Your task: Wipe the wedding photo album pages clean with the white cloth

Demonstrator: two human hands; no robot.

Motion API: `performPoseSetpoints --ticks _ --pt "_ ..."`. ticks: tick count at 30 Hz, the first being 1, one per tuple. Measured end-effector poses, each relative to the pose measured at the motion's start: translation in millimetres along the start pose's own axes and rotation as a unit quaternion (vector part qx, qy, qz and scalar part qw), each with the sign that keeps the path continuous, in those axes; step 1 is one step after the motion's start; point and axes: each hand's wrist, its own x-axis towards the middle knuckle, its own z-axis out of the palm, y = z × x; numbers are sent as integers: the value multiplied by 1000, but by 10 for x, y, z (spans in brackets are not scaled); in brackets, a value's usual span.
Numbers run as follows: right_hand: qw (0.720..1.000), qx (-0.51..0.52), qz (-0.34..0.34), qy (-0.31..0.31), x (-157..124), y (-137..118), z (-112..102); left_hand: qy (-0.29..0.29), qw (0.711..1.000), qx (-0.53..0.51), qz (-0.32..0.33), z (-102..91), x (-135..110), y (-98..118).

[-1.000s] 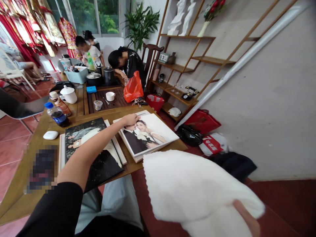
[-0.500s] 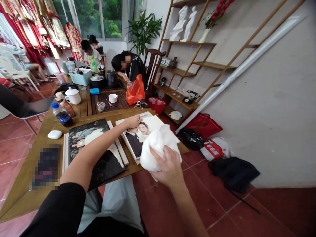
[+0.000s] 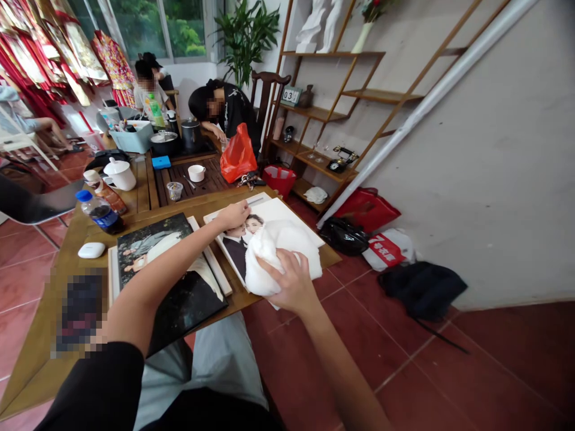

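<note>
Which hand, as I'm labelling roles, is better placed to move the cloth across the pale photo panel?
Probably the right hand: it grips the cloth over the pale photo panel. The left hand, without cloth, is at the panel's far end.

Blue-capped soda bottle (image 3: 101,214) near lidded white mug (image 3: 122,176) on desk (image 3: 38,374); red plastic bag (image 3: 238,157) beside keys (image 3: 247,179); rotary telephone (image 3: 336,165) on wooden shelving (image 3: 381,94); plant (image 3: 246,39) beside window (image 3: 184,27).

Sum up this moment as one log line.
Left hand: on pale photo panel; right hand: gripping white cloth over same panel; alongside: dark photo panel
</note>
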Motion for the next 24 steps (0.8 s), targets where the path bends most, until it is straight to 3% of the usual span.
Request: performPoseSetpoints --ticks 8,16,20,24 --pt "1000 10 -5 -1 -4 23 11 31 998 54 21 20 -13 16" --pt "1000 20 -7 5 -53 59 50 24 995 86 49 51 -135 33" --pt "998 48 -11 25 -81 91 49 31 994 93 56 -157 -451 -105" --pt "994 73 9 75 -102 113 43 23 987 136 89 -445 -1084 -446"
